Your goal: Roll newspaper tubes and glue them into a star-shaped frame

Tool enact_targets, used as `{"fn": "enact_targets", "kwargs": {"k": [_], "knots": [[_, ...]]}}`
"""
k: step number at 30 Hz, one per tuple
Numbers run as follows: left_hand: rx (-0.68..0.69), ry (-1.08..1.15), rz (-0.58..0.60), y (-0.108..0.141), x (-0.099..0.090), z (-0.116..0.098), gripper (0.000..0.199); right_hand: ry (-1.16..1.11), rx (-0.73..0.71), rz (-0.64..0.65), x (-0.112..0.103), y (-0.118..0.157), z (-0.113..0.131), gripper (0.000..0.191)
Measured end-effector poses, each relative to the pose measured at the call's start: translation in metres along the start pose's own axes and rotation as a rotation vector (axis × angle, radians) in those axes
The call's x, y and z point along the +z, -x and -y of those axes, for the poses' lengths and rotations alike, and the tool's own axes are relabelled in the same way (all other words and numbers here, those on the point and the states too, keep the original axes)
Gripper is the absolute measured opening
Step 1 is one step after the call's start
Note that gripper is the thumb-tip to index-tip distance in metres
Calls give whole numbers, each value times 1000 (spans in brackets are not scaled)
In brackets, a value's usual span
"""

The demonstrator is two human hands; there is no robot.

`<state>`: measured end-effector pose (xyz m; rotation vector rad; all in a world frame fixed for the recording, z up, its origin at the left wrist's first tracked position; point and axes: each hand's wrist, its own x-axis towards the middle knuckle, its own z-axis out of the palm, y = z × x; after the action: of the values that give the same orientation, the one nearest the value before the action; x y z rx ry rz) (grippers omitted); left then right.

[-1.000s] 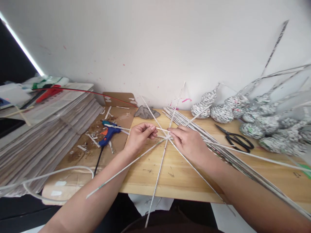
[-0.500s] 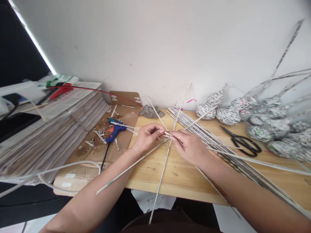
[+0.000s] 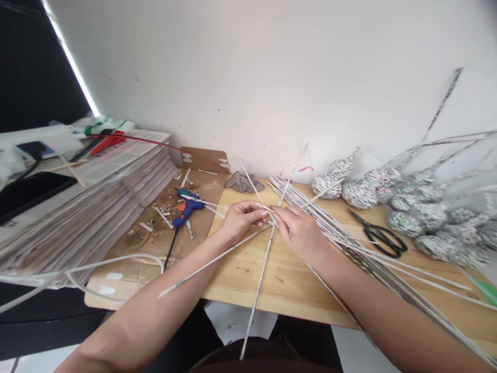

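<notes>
Thin rolled newspaper sticks [image 3: 259, 282] cross and spread like a star above the wooden table, meeting just below my fingertips. My left hand [image 3: 243, 221] pinches a paper stick near that crossing, thumb against the forefinger. Close beside it, my right hand [image 3: 302, 228] is closed on the same paper stick [image 3: 265, 207], which spans the small gap between both hands. One spoke passes under my left forearm's inner side, and others run out behind my right hand. My fingers partly hide the crossing.
A bundle of paper sticks [image 3: 351, 241] lies slanting across the table [image 3: 248, 285]. Black scissors [image 3: 382, 235] and woven paper gourd shapes [image 3: 359, 194] are at right. At left are a blue glue gun [image 3: 190, 210] on cardboard, a grey cloth [image 3: 244, 182] and stacked newspapers [image 3: 128, 207].
The view has turned slightly right. My right hand's fingers have curled in more, and the short stick between the hands is now raised a little higher and more level.
</notes>
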<state>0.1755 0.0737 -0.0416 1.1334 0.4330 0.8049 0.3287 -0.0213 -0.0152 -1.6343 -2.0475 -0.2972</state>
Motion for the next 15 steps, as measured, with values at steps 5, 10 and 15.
{"fn": "enact_targets", "kwargs": {"k": [5,10,15], "knots": [[37,-25,-39,1,0,-3,25,39,-18,16,1,-4,6,30],[43,30,-49,2,-1,-7,27,6,13,23,0,-11,9,30],[49,105,-72,0,-3,-10,29,-127,48,85,-8,-24,12,30]]}}
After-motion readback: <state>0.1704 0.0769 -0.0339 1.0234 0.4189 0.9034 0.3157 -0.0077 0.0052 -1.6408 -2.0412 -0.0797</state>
